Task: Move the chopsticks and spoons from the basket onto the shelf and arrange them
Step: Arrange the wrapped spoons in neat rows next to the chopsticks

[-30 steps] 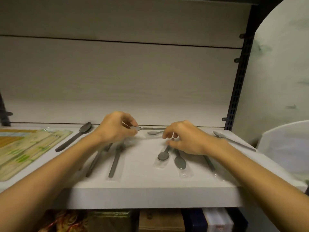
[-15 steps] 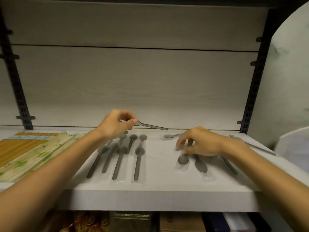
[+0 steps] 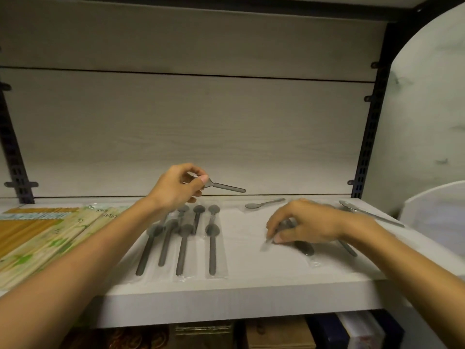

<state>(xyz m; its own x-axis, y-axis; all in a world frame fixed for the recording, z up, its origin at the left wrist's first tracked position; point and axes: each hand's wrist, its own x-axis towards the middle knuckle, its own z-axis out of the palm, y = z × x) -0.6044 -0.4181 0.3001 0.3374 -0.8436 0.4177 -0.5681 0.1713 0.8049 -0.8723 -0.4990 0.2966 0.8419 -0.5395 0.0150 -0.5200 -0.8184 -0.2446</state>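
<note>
above the shelf (image 3: 251, 293) left hand (image 3: 176, 190) pinches a spoon (image 3: 227, 187); right hand (image 3: 302, 225) closes on a wrapped spoon (image 3: 305, 248). arranging step; next, lay it in the row.

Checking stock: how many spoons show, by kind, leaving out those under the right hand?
Dark spoons in rows: 7
Dark spoon in left hand: 1
Small grey spoon at back: 1
Silver spoon, far right: 1
Total: 10

On the shelf (image 3: 251, 290), the wrapped spoon row (image 3: 183, 238) lies mid-left. Left of that row lie chopstick packs (image 3: 42, 235); right of it, behind, a small spoon (image 3: 264, 204); far right, a metal spoon (image 3: 370, 215).
</note>
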